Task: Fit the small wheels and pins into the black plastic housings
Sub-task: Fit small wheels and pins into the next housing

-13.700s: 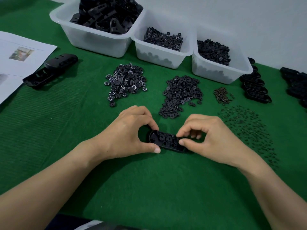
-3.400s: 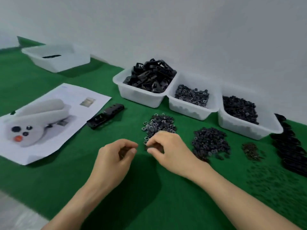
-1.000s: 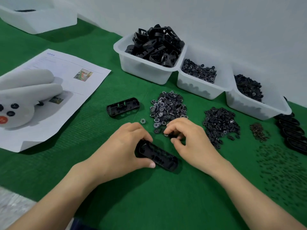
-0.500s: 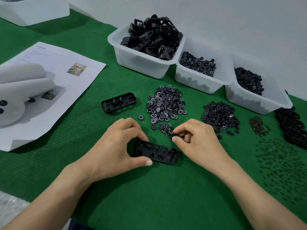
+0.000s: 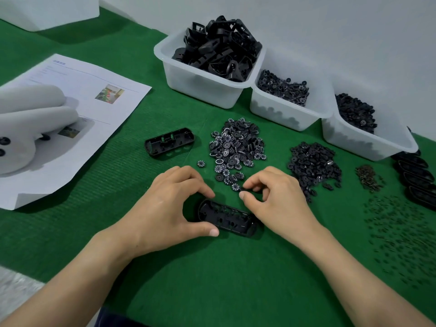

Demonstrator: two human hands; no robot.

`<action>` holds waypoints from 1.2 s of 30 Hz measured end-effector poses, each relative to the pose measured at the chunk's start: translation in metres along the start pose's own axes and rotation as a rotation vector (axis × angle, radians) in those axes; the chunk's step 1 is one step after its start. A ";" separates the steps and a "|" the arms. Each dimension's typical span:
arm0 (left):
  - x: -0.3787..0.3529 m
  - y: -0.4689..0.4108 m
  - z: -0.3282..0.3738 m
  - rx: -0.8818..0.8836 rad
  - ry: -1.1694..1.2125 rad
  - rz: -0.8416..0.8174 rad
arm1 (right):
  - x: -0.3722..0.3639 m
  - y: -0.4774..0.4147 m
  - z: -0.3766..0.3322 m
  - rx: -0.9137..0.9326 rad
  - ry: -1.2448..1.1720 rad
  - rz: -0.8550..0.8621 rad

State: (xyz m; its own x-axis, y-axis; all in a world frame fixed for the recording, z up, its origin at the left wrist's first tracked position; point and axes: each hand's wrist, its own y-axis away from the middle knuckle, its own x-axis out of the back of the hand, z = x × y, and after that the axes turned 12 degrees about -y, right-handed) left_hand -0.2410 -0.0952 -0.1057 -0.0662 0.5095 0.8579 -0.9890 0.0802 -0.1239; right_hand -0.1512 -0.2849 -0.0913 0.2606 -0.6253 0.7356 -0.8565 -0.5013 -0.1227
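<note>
A black oblong housing (image 5: 227, 218) lies open side up on the green felt, and my left hand (image 5: 169, 204) grips its left end between thumb and forefinger. My right hand (image 5: 273, 197) hovers over its right end, thumb and forefinger pinching a small numbered wheel (image 5: 243, 188). Behind the hands lie a pile of numbered wheels (image 5: 236, 147) and a pile of plain black wheels (image 5: 313, 164). A small brown heap of pins (image 5: 368, 177) sits to the right. A second empty housing (image 5: 168, 142) lies at the left of the wheel pile.
Three white bins (image 5: 207, 90) at the back hold housings and wheels. Printed sheets (image 5: 77, 109) and a white plush object (image 5: 28, 123) are at the left. Finished housings (image 5: 415, 178) are stacked at the right edge, with scattered tiny black parts (image 5: 401, 234) in front of them.
My right hand has drawn back a little from the wheel pile toward the housing's right end. The left hand keeps its grip. The camera has dipped slightly.
</note>
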 end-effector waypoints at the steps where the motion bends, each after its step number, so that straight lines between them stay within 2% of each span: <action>1: 0.000 0.000 0.000 0.001 -0.002 0.000 | 0.001 0.000 -0.001 -0.011 -0.047 -0.002; 5: 0.000 0.000 0.000 0.000 -0.015 0.007 | 0.004 0.008 -0.011 0.080 -0.246 -0.135; 8: 0.000 0.000 0.000 -0.004 -0.017 0.014 | 0.000 0.009 -0.021 0.150 -0.188 -0.270; 15: 0.000 -0.001 0.000 -0.013 -0.037 0.015 | 0.003 -0.006 -0.029 0.177 -0.082 -0.397; 26: -0.001 -0.001 -0.003 -0.027 -0.035 0.029 | 0.001 -0.003 -0.037 0.240 0.070 -0.419; 28: -0.002 -0.001 -0.002 -0.028 -0.031 0.031 | 0.007 -0.004 -0.034 0.216 0.009 -0.437; 31: -0.002 -0.001 -0.001 -0.028 -0.020 0.030 | 0.021 -0.011 -0.021 0.087 -0.181 -0.261; 33: -0.002 -0.001 -0.002 -0.025 -0.016 0.028 | 0.023 -0.015 -0.010 0.041 -0.145 -0.142; 36: -0.002 -0.001 -0.002 -0.022 -0.019 0.032 | 0.014 -0.014 -0.003 0.032 -0.026 -0.144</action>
State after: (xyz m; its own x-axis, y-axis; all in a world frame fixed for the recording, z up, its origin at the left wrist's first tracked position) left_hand -0.2399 -0.0946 -0.1084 -0.0999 0.4960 0.8626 -0.9833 0.0833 -0.1618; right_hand -0.1368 -0.2845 -0.0771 0.3916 -0.5602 0.7299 -0.7948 -0.6057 -0.0385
